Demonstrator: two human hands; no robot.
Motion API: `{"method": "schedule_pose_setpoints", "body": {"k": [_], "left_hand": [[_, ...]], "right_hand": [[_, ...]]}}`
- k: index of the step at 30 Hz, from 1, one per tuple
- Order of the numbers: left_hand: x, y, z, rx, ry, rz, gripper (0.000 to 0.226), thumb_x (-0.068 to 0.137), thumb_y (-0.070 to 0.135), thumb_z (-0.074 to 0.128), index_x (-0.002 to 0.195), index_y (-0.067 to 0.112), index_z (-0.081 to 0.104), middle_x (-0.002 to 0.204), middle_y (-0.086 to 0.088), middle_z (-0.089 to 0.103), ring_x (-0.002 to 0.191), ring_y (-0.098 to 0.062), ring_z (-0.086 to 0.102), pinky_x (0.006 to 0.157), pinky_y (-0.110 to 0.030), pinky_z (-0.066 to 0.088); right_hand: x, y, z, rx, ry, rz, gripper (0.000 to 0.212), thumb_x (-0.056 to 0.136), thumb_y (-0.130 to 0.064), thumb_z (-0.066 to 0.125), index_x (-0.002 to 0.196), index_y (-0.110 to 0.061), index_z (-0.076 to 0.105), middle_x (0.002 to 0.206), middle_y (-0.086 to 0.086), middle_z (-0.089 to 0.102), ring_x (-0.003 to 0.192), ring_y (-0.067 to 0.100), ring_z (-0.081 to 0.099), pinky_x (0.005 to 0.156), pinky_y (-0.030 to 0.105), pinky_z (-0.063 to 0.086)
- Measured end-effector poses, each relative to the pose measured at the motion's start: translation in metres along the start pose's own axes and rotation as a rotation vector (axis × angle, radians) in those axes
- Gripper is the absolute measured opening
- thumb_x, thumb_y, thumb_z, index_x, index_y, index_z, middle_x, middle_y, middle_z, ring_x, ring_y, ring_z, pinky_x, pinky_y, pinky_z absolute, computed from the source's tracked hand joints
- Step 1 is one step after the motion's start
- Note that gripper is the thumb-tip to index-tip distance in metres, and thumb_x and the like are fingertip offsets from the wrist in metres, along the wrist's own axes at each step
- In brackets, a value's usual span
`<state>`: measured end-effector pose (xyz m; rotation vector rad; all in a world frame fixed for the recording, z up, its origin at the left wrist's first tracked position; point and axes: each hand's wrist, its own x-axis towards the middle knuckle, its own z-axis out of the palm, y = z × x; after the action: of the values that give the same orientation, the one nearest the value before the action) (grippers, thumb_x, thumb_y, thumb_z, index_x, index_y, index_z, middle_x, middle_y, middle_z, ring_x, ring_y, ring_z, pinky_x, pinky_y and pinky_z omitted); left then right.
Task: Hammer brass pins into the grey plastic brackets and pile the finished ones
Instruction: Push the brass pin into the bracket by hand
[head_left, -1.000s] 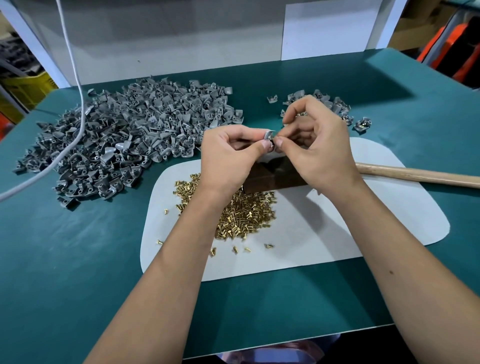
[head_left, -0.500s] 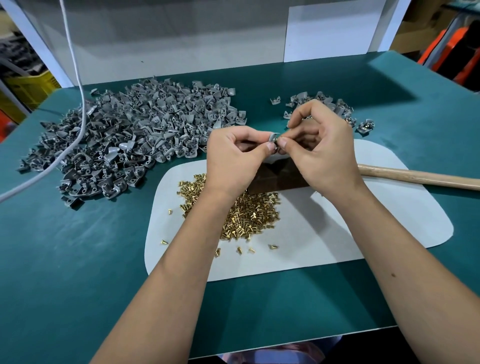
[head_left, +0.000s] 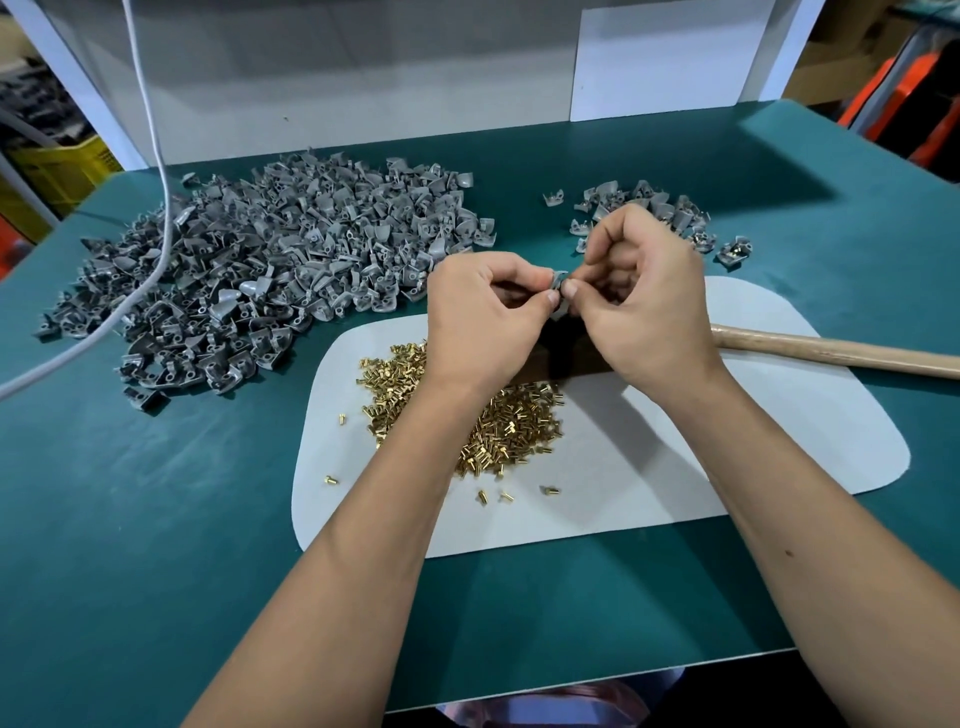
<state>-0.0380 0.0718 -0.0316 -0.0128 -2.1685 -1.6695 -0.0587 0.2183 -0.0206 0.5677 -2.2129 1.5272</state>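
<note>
**Most brackets still unpinned**

A large heap of grey brackets (head_left: 270, 270) waits at left; the brass pins (head_left: 498, 431) lie mid-mat; the finished pile (head_left: 660, 208) at right is small — early days. The left hand (head_left: 483, 322) pinches one bracket (head_left: 558, 283) above the mat; the right hand (head_left: 644, 301) pinches against it — whether on a pin, I cannot tell.

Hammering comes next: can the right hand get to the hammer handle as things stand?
Probably yes, once freed. The wooden handle lies bare on the mat's right edge, just beside the right hand. But that hand and the left hand both pinch a grey bracket.
</note>
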Motion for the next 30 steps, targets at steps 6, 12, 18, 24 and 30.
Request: {"method": "schedule_pose_setpoints", "body": {"k": [6, 12, 18, 24, 30], "left_hand": [[0.001, -0.001, -0.009, 0.053, -0.059, 0.186, 0.020, 0.077, -0.009, 0.082, 0.083, 0.008, 0.072, 0.109, -0.007, 0.074, 0.088, -0.014, 0.075, 0.080, -0.028, 0.062], [0.003, -0.006, -0.013, -0.087, -0.073, 0.110, 0.020, 0.076, -0.002, 0.086, 0.093, -0.001, 0.075, 0.097, -0.011, 0.078, 0.087, -0.022, 0.077, 0.083, -0.042, 0.063], [0.004, -0.007, -0.016, -0.147, -0.095, 0.108, 0.019, 0.077, 0.004, 0.086, 0.094, 0.007, 0.077, 0.095, -0.008, 0.079, 0.087, -0.028, 0.077, 0.081, -0.045, 0.063], [0.004, -0.004, -0.016, -0.247, -0.124, 0.075, 0.013, 0.089, 0.007, 0.077, 0.094, -0.004, 0.074, 0.080, -0.018, 0.076, 0.075, -0.031, 0.076, 0.073, -0.040, 0.064], [0.004, -0.005, -0.014, -0.277, -0.111, 0.024, 0.016, 0.088, 0.009, 0.078, 0.100, -0.001, 0.073, 0.091, -0.019, 0.077, 0.083, -0.031, 0.076, 0.081, -0.044, 0.063]], "right_hand": [[0.000, 0.000, -0.005, -0.013, -0.023, -0.053, 0.024, 0.080, 0.001, 0.074, 0.094, -0.008, 0.056, 0.076, 0.000, 0.070, 0.072, 0.014, 0.071, 0.070, 0.028, 0.059], [0.001, 0.001, -0.011, -0.014, -0.098, -0.100, 0.024, 0.083, -0.002, 0.074, 0.101, -0.014, 0.062, 0.085, -0.005, 0.074, 0.085, 0.011, 0.073, 0.077, 0.022, 0.057], [0.001, -0.001, -0.010, -0.110, -0.047, -0.222, 0.011, 0.087, -0.010, 0.075, 0.097, -0.011, 0.072, 0.087, -0.004, 0.073, 0.082, 0.011, 0.071, 0.075, 0.026, 0.058], [0.003, -0.003, -0.012, -0.237, -0.016, -0.316, 0.006, 0.091, -0.010, 0.073, 0.094, -0.006, 0.077, 0.089, 0.002, 0.073, 0.084, 0.011, 0.066, 0.077, 0.028, 0.055], [0.003, -0.004, -0.010, -0.244, -0.004, -0.267, 0.008, 0.094, -0.009, 0.068, 0.094, -0.004, 0.074, 0.088, 0.000, 0.070, 0.081, 0.011, 0.063, 0.076, 0.021, 0.051]]}}
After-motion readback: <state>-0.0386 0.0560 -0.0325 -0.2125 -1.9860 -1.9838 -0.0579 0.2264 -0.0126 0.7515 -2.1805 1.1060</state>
